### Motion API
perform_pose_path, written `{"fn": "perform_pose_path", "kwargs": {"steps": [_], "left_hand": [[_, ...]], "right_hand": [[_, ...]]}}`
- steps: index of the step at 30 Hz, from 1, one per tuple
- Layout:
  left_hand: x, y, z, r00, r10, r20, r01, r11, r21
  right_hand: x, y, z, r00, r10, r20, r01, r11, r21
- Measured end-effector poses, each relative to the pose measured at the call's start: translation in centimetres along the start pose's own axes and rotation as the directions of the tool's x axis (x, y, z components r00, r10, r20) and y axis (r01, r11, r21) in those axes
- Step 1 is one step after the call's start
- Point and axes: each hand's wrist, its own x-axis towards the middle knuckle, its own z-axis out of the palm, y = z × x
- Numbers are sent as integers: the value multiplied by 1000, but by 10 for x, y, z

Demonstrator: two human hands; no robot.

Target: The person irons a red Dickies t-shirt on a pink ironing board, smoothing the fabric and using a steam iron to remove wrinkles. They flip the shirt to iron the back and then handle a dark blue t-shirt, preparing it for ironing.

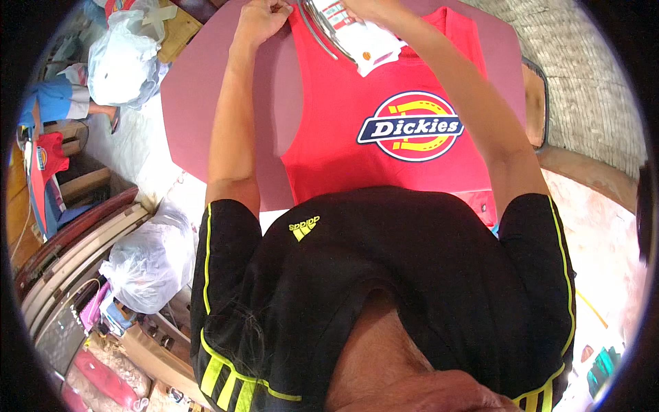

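A red sleeveless top (322,117) with a round blue, white and yellow emblem lies spread on the table. At its far left shoulder, my left hand (266,19) is closed, fingertips pinched together at the edge of the cloth. My right hand (374,8) reaches over the neck area and is cut off by the upper frame edge, so its fingers are hidden. Just under it lies a white piece (374,48) with red print and a small orange spot. Thin grey curved strips (317,31) run beside that piece, over the red cloth.
The mauve table (199,117) has angled corners. A chair (535,103) stands at its right, near a woven surface (583,75). On the left are plastic bags (123,62), stacked boards (82,240), another red printed garment (49,161) and a person's sandalled foot (114,122).
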Motion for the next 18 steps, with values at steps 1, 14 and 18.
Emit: {"fn": "perform_pose_path", "kwargs": {"steps": [1, 14, 18], "left_hand": [[-1, 2, 1, 997, -55, 47, 57, 998, -27], [0, -16, 17, 978, -109, -178, 128, 987, 97], [9, -13, 3, 926, -372, 67, 378, 909, -175]], "right_hand": [[6, 2, 1, 1000, 12, 13, -12, 1000, -19], [-2, -7, -27, 979, -30, 200, 35, 999, -23], [-24, -50, -65, 921, 51, 386, -116, 983, 146]]}}
